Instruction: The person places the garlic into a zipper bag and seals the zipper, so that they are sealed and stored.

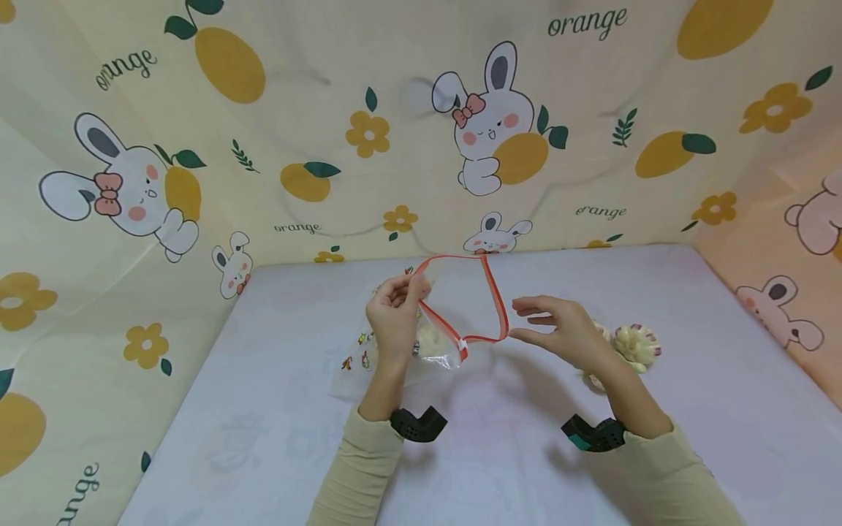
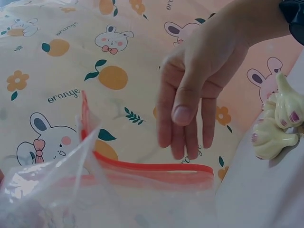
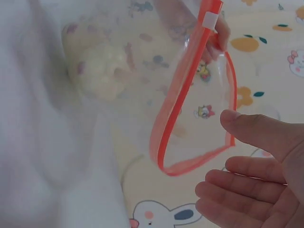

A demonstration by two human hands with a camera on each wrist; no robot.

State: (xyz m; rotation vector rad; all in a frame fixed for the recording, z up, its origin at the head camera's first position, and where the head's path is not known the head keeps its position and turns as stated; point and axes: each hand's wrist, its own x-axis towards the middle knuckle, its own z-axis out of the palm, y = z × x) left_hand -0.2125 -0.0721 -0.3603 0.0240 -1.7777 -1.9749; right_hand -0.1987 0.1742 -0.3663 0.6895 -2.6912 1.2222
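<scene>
A clear zip bag (image 1: 358, 376) with a red zip rim and small cartoon prints stands with its mouth wide apart. My left hand (image 1: 393, 314) pinches the left side of that rim. A white slider (image 1: 463, 343) sits at the near corner of the zip. Inside the bag, a pale garlic bulb (image 3: 97, 69) with purple marks shows through the plastic. My right hand (image 1: 569, 329) is held just right of the mouth, fingers extended and thumb apart, holding nothing. Behind the right wrist, garlic bulbs (image 1: 636, 345) lie on the table, partly hidden by the forearm.
A white-covered table (image 1: 263, 453) lies under both hands. Cloth printed with rabbits and oranges (image 1: 368, 66) rises at the back and both sides. Each wrist wears a black camera band (image 1: 419, 424).
</scene>
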